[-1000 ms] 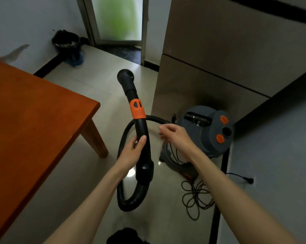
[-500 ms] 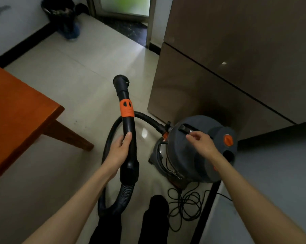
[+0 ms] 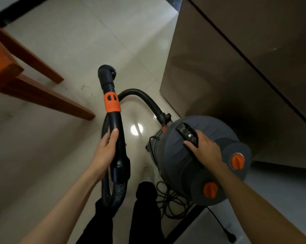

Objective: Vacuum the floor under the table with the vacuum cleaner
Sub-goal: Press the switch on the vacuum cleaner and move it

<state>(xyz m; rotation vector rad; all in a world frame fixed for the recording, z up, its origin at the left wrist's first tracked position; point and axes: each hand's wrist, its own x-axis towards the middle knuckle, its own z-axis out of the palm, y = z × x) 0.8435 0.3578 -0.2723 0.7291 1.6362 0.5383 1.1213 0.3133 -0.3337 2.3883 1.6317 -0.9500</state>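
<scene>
My left hand (image 3: pixel 106 150) grips the black vacuum wand (image 3: pixel 116 131), which has an orange collar (image 3: pixel 112 103) and a round brush nozzle (image 3: pixel 106 71) pointing away from me. A black hose (image 3: pixel 141 97) loops from the wand to the grey canister vacuum (image 3: pixel 177 155) on my right. My right hand (image 3: pixel 204 150) lies on the canister's top, fingers curled round its black carry handle (image 3: pixel 186 132). The orange-brown wooden table (image 3: pixel 0 67) stands at the left, its legs (image 3: pixel 48 101) on the pale tiled floor (image 3: pixel 78 41).
A tall brown cabinet (image 3: pixel 228 67) rises close behind the canister on the right. The black power cord (image 3: pixel 173 205) lies coiled on the floor beside my legs (image 3: pixel 143 217), its plug (image 3: pixel 231 238) at the lower right. A dark baseboard runs along the far wall.
My head has tipped down and closer. My right hand went from the hose to the canister top and now grips the carry handle. The left hand kept its hold on the wand.
</scene>
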